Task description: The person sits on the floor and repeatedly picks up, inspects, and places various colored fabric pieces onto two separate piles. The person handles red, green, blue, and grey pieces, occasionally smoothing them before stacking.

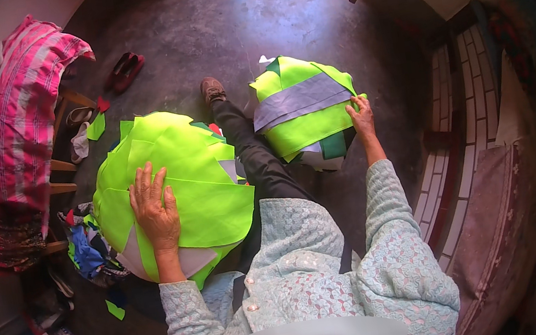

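Two heaps of bright yellow-green cloth pieces are on either side of my outstretched leg. My left hand lies flat on the larger, rounded heap, fingers stretched out. Pale grey cloth shows at that heap's lower edge. On the right, the smaller heap has a wide grey strip across it and a dark green patch below. My right hand is at its right edge, fingers bent and closed on the cloth's rim. What lies under the top pieces is hidden.
At left, a pink checked cloth drapes over wooden furniture, near dark red shoes. Loose scraps lie beside the large heap. A slatted bench runs along the right. My shoe rests on the grey floor between the heaps.
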The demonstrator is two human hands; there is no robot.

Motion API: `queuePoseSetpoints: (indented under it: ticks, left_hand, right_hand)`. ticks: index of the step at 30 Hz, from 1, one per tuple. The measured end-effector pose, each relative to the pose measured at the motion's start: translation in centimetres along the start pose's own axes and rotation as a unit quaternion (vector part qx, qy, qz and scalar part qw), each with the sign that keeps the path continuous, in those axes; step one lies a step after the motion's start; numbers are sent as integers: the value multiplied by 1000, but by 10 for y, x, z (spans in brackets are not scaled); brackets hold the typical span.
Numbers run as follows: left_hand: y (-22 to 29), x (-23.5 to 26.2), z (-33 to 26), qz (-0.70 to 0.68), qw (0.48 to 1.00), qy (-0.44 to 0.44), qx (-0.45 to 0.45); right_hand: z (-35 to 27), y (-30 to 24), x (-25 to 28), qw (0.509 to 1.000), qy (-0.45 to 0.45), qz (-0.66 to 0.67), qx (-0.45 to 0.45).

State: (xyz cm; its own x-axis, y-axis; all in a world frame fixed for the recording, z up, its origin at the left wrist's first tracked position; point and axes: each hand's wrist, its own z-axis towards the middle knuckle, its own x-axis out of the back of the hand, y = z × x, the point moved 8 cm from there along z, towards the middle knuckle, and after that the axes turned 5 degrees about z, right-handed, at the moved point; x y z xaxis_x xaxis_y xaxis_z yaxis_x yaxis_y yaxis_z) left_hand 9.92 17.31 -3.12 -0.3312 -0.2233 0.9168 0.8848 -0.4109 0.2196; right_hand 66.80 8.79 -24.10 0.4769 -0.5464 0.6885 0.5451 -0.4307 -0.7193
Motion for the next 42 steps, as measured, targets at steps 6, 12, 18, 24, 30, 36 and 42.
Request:
queuePoseSetpoints:
  ticks: [6, 12, 18, 24, 30, 36, 42]
  left_hand:
    - [0, -1, 0, -2, 1000, -7, -1]
    - [0, 0, 0, -1, 1000, -7, -1]
    - [0, 0, 0, -2, 1000, -3, 1]
    - [0, -1, 0, -1, 1000, -2, -1]
    - [0, 1, 0, -3, 1000, 0, -1]
    - [-1, 0, 0, -4, 1000, 4, -3]
    - [0, 0, 0, -8, 1000, 10, -6]
  right_hand:
    - [9, 6, -3, 998, -36, -16, 46]
    - [10, 14, -4, 999, -9, 35, 31]
    - [10, 18, -2, 994, 1, 114, -1]
    - [14, 23, -3, 998, -23, 65, 16]
    - [12, 29, -2, 977, -4, 209, -33]
    - [20, 11, 21, 978, 47, 204, 19]
    - [17, -72, 44, 936, -7, 346, 66]
